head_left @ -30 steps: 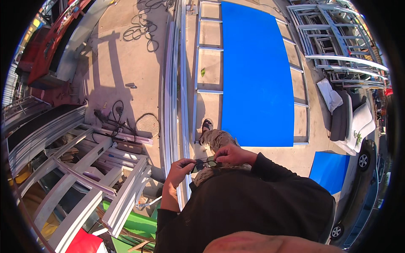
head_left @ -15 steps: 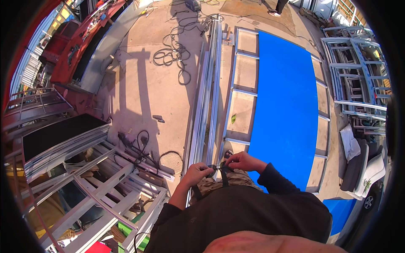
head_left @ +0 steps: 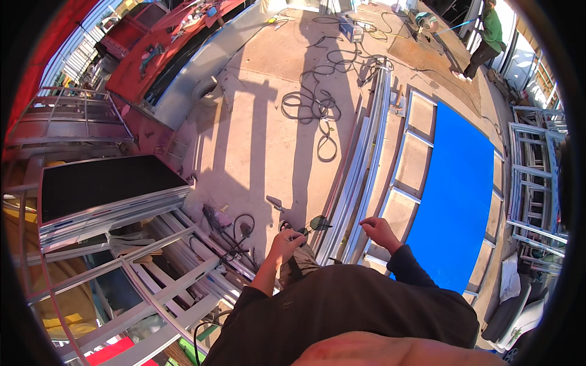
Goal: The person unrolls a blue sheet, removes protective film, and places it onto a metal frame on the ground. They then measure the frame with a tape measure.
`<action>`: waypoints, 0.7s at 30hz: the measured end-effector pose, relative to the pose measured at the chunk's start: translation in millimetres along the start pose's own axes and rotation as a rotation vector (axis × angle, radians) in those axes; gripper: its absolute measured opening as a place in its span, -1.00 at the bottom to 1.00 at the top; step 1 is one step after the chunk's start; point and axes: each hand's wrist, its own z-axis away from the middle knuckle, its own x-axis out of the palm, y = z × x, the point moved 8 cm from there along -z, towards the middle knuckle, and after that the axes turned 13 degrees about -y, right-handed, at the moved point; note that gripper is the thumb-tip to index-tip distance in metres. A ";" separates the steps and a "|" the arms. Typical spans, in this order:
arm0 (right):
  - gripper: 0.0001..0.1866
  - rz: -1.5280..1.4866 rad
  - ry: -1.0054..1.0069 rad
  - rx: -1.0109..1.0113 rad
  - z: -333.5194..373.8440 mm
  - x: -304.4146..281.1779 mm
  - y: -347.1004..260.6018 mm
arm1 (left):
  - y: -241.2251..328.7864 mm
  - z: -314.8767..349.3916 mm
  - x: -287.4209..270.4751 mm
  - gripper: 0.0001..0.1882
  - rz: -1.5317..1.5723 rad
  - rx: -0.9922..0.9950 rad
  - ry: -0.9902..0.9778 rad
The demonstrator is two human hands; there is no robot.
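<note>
My left hand (head_left: 287, 245) is closed around a pair of sunglasses, held low in front of my body. One dark greenish lens (head_left: 319, 224) sticks out to the right of its fingers; the rest is mostly covered by the hand. Apart from it, my right hand (head_left: 381, 232) hovers over the long metal profiles with its fingers loosely bent and nothing visible in them. Just right of that hand lies a blue sheet (head_left: 455, 201) on a metal frame (head_left: 408, 194) with crossbars.
Long silver profiles (head_left: 360, 165) run along the ground ahead. Tangled cables (head_left: 311, 107) lie on the concrete. To the left stand a stack of black-topped panels (head_left: 110, 183) and a rack of metal frames (head_left: 152, 277). A person in green (head_left: 491, 30) stands far right near a cutting machine (head_left: 425, 23).
My view has swung to the left and up, bringing the person in green into sight. My right hand has let go of the sunglasses and moved right; my left hand keeps them.
</note>
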 end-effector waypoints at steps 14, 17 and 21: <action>-0.67 0.456 -0.451 0.168 -342.8 138.1 -126.9 | -51.4 -66.6 -400.5 -0.79 -0.102 -0.087 0.608; -0.68 0.474 -0.450 0.190 -435.8 149.5 -158.0 | -71.5 -113.5 -482.5 -0.80 -0.070 -0.079 0.718; -0.69 0.473 -0.378 0.163 -562.2 153.1 -209.4 | -110.6 -190.5 -594.4 -0.77 -0.035 -0.200 0.790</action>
